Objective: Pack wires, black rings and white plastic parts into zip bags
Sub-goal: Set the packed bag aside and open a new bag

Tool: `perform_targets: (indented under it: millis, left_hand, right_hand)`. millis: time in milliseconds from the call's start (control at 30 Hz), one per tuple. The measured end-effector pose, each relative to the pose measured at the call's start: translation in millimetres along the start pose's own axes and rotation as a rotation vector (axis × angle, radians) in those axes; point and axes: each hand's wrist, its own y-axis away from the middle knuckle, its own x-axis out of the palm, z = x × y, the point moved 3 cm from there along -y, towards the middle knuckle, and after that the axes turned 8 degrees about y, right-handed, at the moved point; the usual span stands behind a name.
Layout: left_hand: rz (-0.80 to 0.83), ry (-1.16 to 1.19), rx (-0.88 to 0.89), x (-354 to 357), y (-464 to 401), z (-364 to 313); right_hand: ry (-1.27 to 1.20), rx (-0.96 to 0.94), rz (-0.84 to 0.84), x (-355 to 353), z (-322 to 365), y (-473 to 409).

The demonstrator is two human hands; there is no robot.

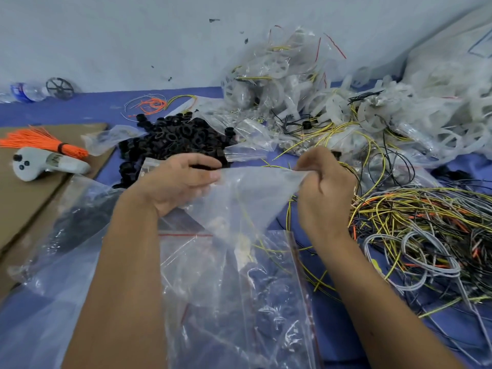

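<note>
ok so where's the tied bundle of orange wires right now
In the head view the orange wire bundle lies at the far left on the brown cardboard, just behind the white handheld controller and left of the black ring pile.

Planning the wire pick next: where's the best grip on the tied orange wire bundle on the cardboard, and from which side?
Grip the orange wire bundle at its black tie, coming from above. That is probably the only spot where the strands are bound tight; leftward they fan out loosely. The white controller lies close on the near side, so approach from above or the far side.
</note>
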Motion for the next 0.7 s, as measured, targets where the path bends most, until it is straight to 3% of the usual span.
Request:
perform_targets:
  millis: [133,167,233,367,467,533,700]
  left_hand:
    - [0.188,0.037,0.023,-6.2,1.6,3.7]
    - [0.249,0.062,0.032,-6.9,2.4,3.0]
    - [0.364,0.112,0.047,-6.2,4.5,2.0]
    - [0.435,-0.014,0.149,0.0,9.9,-1.8]
    - [0.420,-0.005,0.133,0.9,8.4,-2.3]
    - [0.418,0.054,0.118,2.1,7.6,-0.5]
    - [0.437,0.139,0.203,5.2,7.1,1.5]
  right_hand:
    - [-0.417,0.316,-0.031,-0.9,-7.9,-3.2]
    - [-0.406,0.399,-0.007,-0.1,-13.7,-5.8]
    - [-0.157,0.436,0.117,1.9,-25.3,-12.3]
    - [0.337,0.131,0.387,8.8,-29.3,-11.9]
    - [0.560,-0.085,0.569,20.9,-23.6,-3.9]
    - [0.589,-0.127,0.647,25.6,-20.1,-0.3]
    - [0.423,-0.144,0.639,24.8,-8.8,2.3]
